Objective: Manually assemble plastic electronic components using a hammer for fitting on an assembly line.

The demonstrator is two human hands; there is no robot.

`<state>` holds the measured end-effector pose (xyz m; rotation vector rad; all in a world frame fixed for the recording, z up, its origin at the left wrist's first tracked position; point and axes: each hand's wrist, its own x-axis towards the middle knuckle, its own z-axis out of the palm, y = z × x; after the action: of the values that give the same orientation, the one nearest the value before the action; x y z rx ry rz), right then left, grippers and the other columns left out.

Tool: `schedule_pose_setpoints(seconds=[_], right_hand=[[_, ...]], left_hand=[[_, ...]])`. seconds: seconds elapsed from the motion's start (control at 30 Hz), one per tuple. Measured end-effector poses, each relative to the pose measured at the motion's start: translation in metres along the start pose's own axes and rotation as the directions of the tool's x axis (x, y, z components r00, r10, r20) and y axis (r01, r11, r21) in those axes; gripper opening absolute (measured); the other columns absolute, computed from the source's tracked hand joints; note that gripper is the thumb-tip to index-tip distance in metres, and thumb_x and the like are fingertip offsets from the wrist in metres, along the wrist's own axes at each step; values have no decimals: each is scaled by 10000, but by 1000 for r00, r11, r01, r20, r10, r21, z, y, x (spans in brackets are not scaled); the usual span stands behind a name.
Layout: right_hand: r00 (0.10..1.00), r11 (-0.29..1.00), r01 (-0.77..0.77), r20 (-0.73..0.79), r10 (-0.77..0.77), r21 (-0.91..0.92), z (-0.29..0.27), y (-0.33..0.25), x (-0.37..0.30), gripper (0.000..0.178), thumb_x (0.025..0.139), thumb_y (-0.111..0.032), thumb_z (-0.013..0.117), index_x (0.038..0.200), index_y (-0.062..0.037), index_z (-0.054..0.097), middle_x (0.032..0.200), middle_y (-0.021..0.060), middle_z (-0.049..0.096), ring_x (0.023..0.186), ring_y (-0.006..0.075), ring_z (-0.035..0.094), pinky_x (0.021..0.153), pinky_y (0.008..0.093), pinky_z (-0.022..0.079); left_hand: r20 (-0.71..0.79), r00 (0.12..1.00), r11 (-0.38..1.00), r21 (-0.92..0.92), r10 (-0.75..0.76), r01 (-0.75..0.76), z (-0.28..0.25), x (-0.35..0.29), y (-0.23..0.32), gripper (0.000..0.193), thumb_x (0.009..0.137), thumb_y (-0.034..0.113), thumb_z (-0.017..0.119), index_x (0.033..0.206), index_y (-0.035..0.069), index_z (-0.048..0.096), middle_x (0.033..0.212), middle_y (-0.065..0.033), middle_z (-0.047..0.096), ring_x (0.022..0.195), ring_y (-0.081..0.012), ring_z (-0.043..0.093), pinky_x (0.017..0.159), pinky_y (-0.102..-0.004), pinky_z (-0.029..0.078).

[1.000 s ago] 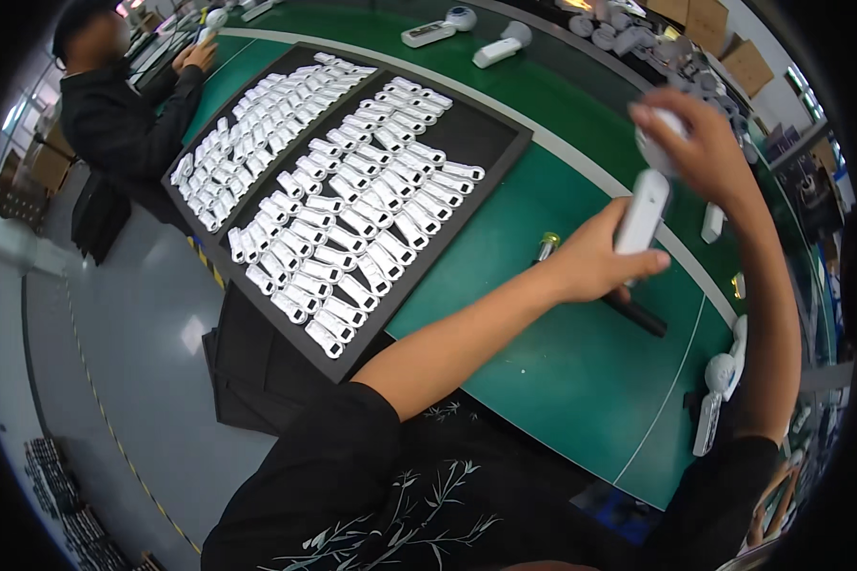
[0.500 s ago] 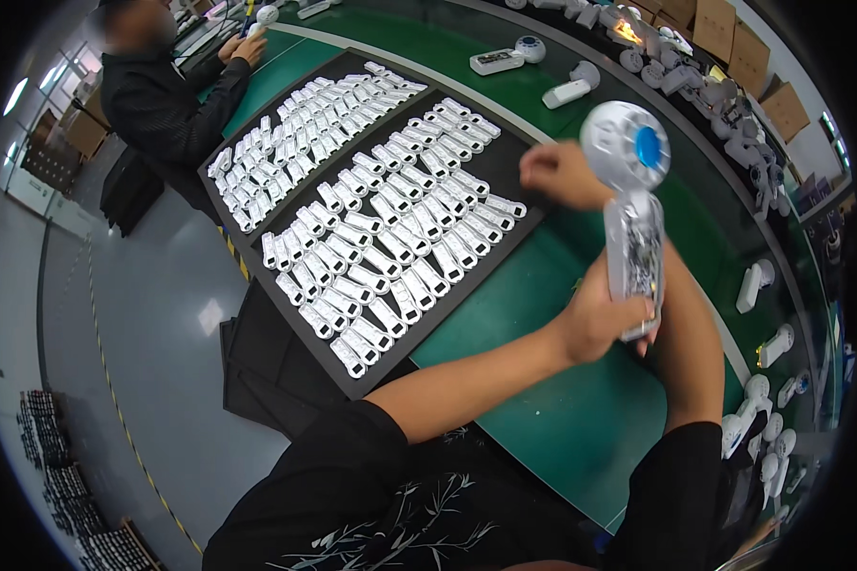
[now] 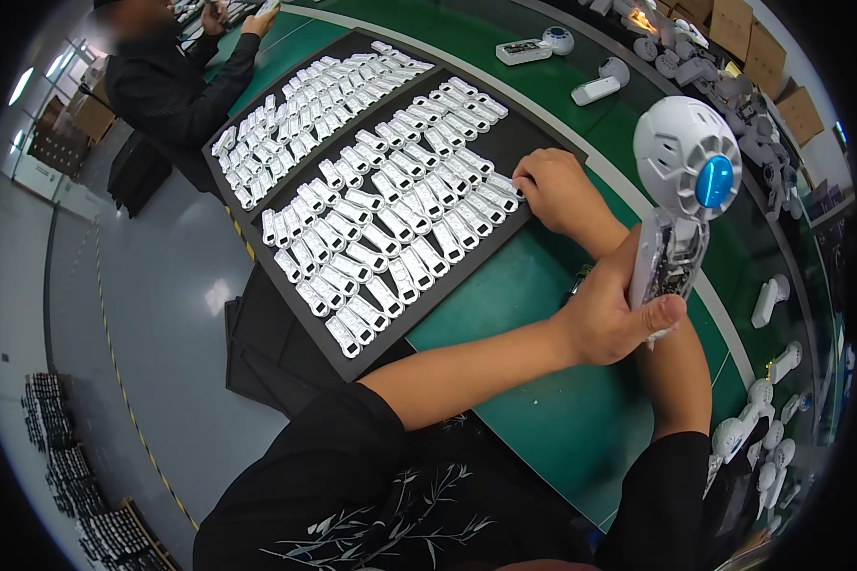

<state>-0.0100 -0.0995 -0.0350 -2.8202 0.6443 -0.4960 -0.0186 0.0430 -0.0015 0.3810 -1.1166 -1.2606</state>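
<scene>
Green workbench (image 3: 533, 400) stretches beneath your arms, bearing a divided black tray (image 3: 533, 128) lined with rows of slim white shells (image 3: 403, 276). Your left hand (image 3: 609, 309) wraps round the handle of a white round-headed device (image 3: 676, 195) — thumb across its lower end, circuitry exposed, blue disc (image 3: 715, 182) showing — and holds it up, slightly tilted, above the bench. Your right hand (image 3: 557, 190) reaches past it, fingers curled at the tray's edge beside an end shell; whether they pinch it, I cannot tell. Similar devices (image 3: 605, 81) lie beyond.
</scene>
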Motion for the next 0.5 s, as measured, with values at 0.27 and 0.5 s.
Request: schedule_pose_setpoints(seconds=[0.27, 0.5], right_hand=[[884, 526, -255, -25, 467, 811, -57, 38, -47, 257, 875, -172, 632, 1086, -26, 629, 934, 47, 673, 772, 205, 666, 850, 325, 523], [802, 58, -77, 27, 596, 995, -143, 14, -127, 421, 874, -196, 656, 1210, 35, 554, 992, 95, 646, 787, 127, 620, 752, 263, 524]], left_hand=[[-227, 970, 996, 36, 83, -77, -14, 3, -7, 704, 871, 429, 650, 1321, 19, 297, 974, -82, 549, 838, -150, 593, 708, -300, 519], [-267, 947, 984, 70, 178, -165, -16, 20, -20, 566, 867, 109, 663, 1267, 44, 269, 1018, -93, 551, 913, -195, 620, 778, -378, 559]])
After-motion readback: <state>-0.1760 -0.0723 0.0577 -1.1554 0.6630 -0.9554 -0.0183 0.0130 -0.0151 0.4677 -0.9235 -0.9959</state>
